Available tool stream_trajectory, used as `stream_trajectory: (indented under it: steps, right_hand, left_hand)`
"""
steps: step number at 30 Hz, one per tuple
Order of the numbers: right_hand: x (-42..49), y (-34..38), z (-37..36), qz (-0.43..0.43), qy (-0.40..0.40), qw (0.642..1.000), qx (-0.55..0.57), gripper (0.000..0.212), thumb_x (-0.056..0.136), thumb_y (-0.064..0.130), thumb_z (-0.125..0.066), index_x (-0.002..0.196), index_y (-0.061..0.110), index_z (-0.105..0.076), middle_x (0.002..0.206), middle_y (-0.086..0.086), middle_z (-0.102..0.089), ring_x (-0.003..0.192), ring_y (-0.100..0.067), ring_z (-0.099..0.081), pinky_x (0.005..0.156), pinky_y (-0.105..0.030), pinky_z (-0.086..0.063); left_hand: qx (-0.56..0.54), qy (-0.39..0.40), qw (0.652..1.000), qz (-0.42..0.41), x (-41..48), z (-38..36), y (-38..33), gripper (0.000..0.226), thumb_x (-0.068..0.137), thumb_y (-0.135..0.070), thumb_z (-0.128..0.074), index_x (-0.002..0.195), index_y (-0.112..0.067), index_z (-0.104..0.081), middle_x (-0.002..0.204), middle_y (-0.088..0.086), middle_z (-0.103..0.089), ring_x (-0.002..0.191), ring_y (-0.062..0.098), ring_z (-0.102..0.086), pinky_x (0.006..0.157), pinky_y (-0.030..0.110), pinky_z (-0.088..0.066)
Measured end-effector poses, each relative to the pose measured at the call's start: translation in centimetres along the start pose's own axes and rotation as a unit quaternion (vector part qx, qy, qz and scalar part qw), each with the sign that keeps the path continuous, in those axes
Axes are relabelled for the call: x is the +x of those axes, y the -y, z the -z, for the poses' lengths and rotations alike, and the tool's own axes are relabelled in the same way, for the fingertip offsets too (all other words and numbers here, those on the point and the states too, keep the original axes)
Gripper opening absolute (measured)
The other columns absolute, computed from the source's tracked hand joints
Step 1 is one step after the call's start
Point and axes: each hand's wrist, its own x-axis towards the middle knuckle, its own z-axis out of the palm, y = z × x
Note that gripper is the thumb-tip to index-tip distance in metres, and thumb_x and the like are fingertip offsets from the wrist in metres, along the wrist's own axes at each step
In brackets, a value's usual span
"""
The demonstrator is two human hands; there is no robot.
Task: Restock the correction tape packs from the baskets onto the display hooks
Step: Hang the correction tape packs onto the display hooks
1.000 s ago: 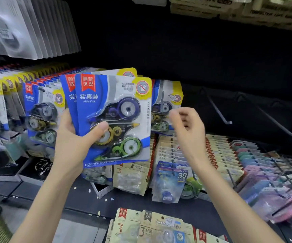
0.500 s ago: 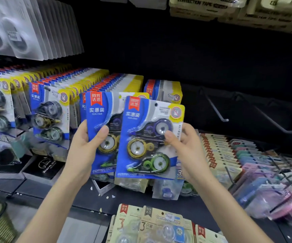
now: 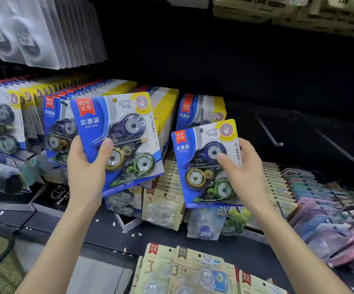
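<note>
At the shelf front, you hold two blue correction tape packs up before the display. Your right hand [image 3: 246,177] pinches the right-hand pack [image 3: 203,149] at its right edge, thumb across the clear blister and fingers behind the card. It sits just in front of a short row [image 3: 201,107] of matching packs on the display. Your left hand [image 3: 84,172] grips the left-hand pack [image 3: 116,124] by its lower left corner, thumb on the front, the card tilted ahead of long full rows [image 3: 163,102] of the same packs. To the right, two metal hooks [image 3: 269,132] jut from the dark back panel [image 3: 235,60]. Beige packs [image 3: 195,272] lie lowest in view, and pastel packs [image 3: 324,209] crowd the far right.
</note>
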Motion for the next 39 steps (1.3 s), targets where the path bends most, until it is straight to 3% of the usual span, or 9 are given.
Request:
stream_trajectory:
  steps: [4,9,13,18,22,28,33,36,39]
  right_hand:
    - [0.7,-1.5,-0.7,-0.020,-0.011,1.000,0.012,0.028,0.092,0.011,-0.066,0.107,0.032,-0.055,0.106,0.017,-0.063,0.094,0.010,-0.061,0.075,-0.006,-0.047]
    - [3.5,-4.8,-2.3,-0.093,-0.009,0.993,0.066,0.019,0.096,0.018,-0.061,0.109,0.030,-0.054,0.116,0.004,-0.064,0.106,-0.008,-0.063,0.090,-0.028,-0.052]
    - [6.2,-7.0,-3.7,-0.106,-0.007,0.993,0.056,0.018,0.099,0.022,-0.057,0.116,0.019,-0.054,0.115,0.002,-0.062,0.100,-0.003,-0.060,0.078,-0.016,-0.049]
    - [8.8,-8.7,-4.5,-0.126,-0.038,0.991,-0.037,0.022,0.097,0.034,-0.058,0.107,0.015,-0.052,0.092,0.013,-0.055,0.086,-0.006,-0.056,0.076,-0.027,-0.040]
    - [10.4,-9.3,-4.3,-0.191,-0.047,0.965,-0.171,0.048,0.091,0.058,-0.055,0.095,0.010,-0.050,0.076,0.007,-0.047,0.082,-0.019,-0.051,0.068,-0.032,-0.034]
    - [7.1,-8.1,-3.1,-0.173,-0.062,0.937,-0.296,0.063,0.088,0.066,-0.052,0.121,0.013,-0.053,0.107,0.000,-0.063,0.096,-0.020,-0.061,0.072,-0.033,-0.041]
    - [0.6,-2.8,-2.7,-0.064,0.014,0.998,-0.014,0.039,0.087,0.053,-0.061,0.107,0.020,-0.060,0.097,0.010,-0.065,0.090,-0.001,-0.062,0.081,-0.024,-0.051]
    - [-1.1,-0.5,-3.1,-0.092,0.114,0.980,0.134,0.047,0.088,0.044,-0.068,0.123,0.016,-0.053,0.110,0.001,-0.071,0.102,-0.012,-0.067,0.086,-0.029,-0.056]
    - [-1.2,0.4,-3.0,-0.121,0.115,0.962,0.218,0.041,0.087,0.026,-0.062,0.124,0.011,-0.054,0.112,-0.004,-0.073,0.107,-0.019,-0.068,0.088,-0.033,-0.056]
  left_hand:
    - [0.006,0.008,1.000,-0.006,-0.1,0.0,0.1,0.017,0.079,-0.051,-0.066,0.095,-0.049,-0.063,0.107,-0.008,-0.067,0.104,0.021,-0.063,0.100,0.058,-0.047]
    - [0.013,0.023,1.000,-0.017,-0.3,-0.3,0.3,0.024,0.083,-0.042,-0.065,0.106,-0.039,-0.059,0.111,-0.010,-0.067,0.107,0.015,-0.062,0.100,0.048,-0.049]
    - [0.015,0.026,0.999,-0.022,-0.3,-0.8,0.4,0.022,0.084,-0.038,-0.065,0.105,-0.038,-0.058,0.100,-0.022,-0.067,0.099,0.008,-0.062,0.093,0.036,-0.049]
    - [0.036,0.023,0.999,-0.023,-0.2,-1.1,0.7,0.019,0.089,-0.027,-0.068,0.102,-0.034,-0.057,0.096,-0.019,-0.066,0.094,0.010,-0.061,0.092,0.041,-0.049]
    - [0.048,0.030,0.998,-0.024,0.0,-1.3,0.6,0.015,0.085,-0.032,-0.066,0.098,-0.036,-0.060,0.095,-0.013,-0.066,0.092,0.014,-0.061,0.091,0.047,-0.050]
    - [0.031,0.061,0.998,-0.016,-0.1,-1.0,0.5,0.018,0.084,-0.035,-0.069,0.091,-0.050,-0.065,0.099,-0.008,-0.068,0.095,0.017,-0.064,0.092,0.048,-0.051]
    - [-0.009,0.163,0.987,0.013,-0.6,-1.0,0.4,0.032,0.068,-0.046,-0.070,0.097,-0.033,-0.069,0.096,-0.011,-0.073,0.090,0.008,-0.067,0.078,0.021,-0.055]
    - [-0.013,0.229,0.973,0.019,-1.6,-1.9,0.6,0.029,0.068,-0.044,-0.070,0.097,-0.044,-0.072,0.101,-0.009,-0.073,0.093,0.009,-0.067,0.079,0.024,-0.055]
    - [0.007,0.251,0.967,0.032,-2.5,-2.6,0.8,0.028,0.068,-0.048,-0.069,0.097,-0.050,-0.070,0.101,-0.012,-0.073,0.092,0.006,-0.067,0.078,0.022,-0.055]
